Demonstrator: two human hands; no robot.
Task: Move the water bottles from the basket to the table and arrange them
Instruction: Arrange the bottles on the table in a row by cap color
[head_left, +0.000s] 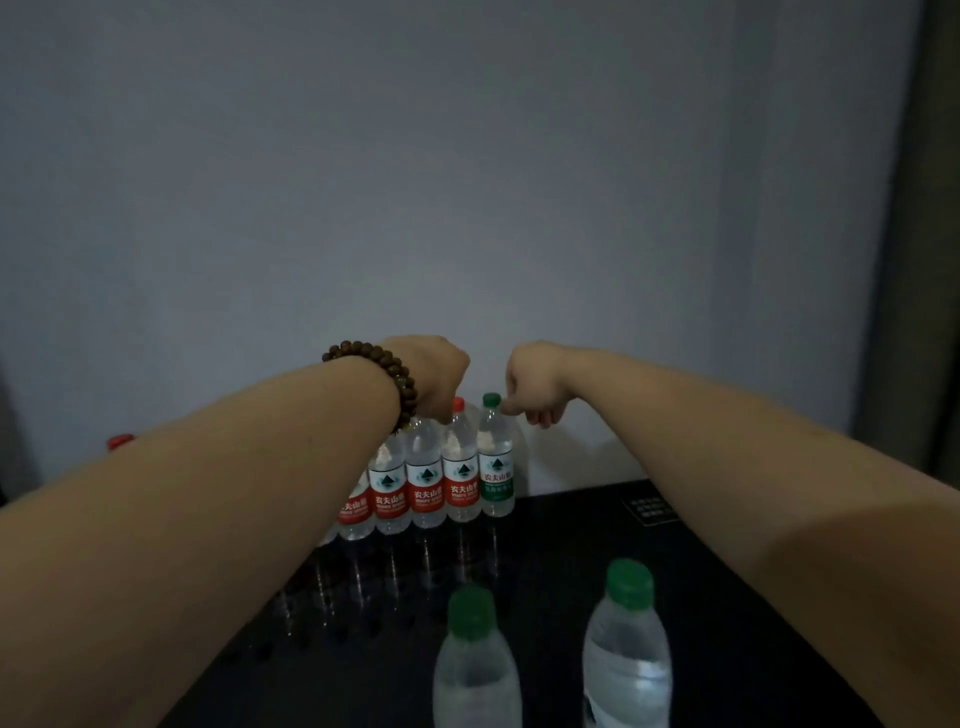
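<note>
- Both hands are stretched toward 12 o'clock, to the row of bottles at the far edge of the dark table (571, 551).
- The left hand (434, 376), with a bead bracelet (387, 371) worn at its wrist, is bent downward over the top of a red-labelled bottle (426, 480) whose cap is hidden beneath it. It cannot be told whether that cap is pinched.
- The right hand (535, 382) is seen with its fingers curled into the palm. The green cap of the green-labelled bottle (496, 470) is touched on its 3 o'clock side by one fingertip (511, 408), and the cap is not enclosed.
- The row is stood upright against the grey wall (467, 182), each bottle touching the next. Red-labelled bottles are lined up toward 9 o'clock, one with a red cap (458, 404) showing, and the green-labelled one is placed at the 3 o'clock end.
- Two more green-capped bottles are stood apart at 6 o'clock, nearest the viewer: one (475, 670) toward 7 o'clock, the other (626, 660) toward 5 o'clock.
- Another red cap (120, 441) is glimpsed at 9 o'clock, behind the left forearm.
- A small printed label (647, 509) is stuck to the table near 2 o'clock.
</note>
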